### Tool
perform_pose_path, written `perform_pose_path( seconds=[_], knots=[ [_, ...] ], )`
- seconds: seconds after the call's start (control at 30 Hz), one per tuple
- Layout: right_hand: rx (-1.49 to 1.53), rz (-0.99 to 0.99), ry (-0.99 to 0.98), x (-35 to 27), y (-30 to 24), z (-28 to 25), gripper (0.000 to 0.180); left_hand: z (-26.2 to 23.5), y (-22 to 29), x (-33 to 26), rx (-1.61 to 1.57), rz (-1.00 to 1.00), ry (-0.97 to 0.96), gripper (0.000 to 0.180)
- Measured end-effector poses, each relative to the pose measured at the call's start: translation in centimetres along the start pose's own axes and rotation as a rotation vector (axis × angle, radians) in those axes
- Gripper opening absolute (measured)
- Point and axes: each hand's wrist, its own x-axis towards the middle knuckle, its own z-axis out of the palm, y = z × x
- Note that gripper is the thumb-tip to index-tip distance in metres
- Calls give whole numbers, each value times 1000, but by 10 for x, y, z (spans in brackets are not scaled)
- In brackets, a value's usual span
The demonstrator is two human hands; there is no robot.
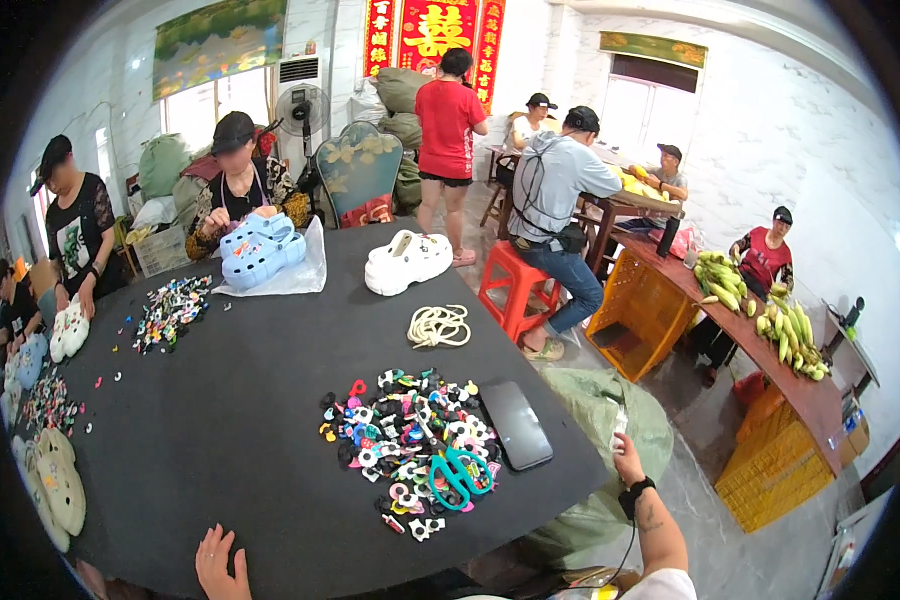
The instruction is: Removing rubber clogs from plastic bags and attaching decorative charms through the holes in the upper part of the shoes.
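My left hand lies on the near edge of the black table, fingers stretched out, with nothing in it. Off the table's right side, my right hand pinches a small white object in front of a pale green sack; its exact kind is too small to make out. Between the hands sits a heap of small colourful shoe charms. Teal-handled scissors rest on the heap, and a dark phone lies beside it.
Farther back are a coil of cream cord, white clogs and blue clogs. Beige clogs stand at the left edge. Two people sit or stand across the table. A red stool and a bench with bananas are at right.
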Motion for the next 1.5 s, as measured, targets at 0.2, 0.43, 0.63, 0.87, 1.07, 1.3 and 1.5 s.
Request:
perform_pose_path(
  seconds=[0.2,0.43,0.63,0.87,1.07,1.3,1.5],
  knots=[
    [-765,-491,123,23,-19,60,56,10,1,-5,-3,-242,-29,29],
    [-507,-477,126,13,-37,80,62,7,7,-6,-10,-257,10,27],
    [-892,-114,282,20,-34,51,63,7,5,-5,-37,-251,27,27],
    [-565,-75,269,31,-14,35,49,16,-4,-8,-40,-283,29,27],
    [-415,-149,272,46,-71,13,20,18,-10,-10,-57,-239,104,27],
    [-395,-406,308,33,-151,14,21,20,-11,-12,-64,-206,158,24],
    [-346,-628,386,39,-209,-35,21,18,-13,-10,-76,-169,175,24]
  ],
)
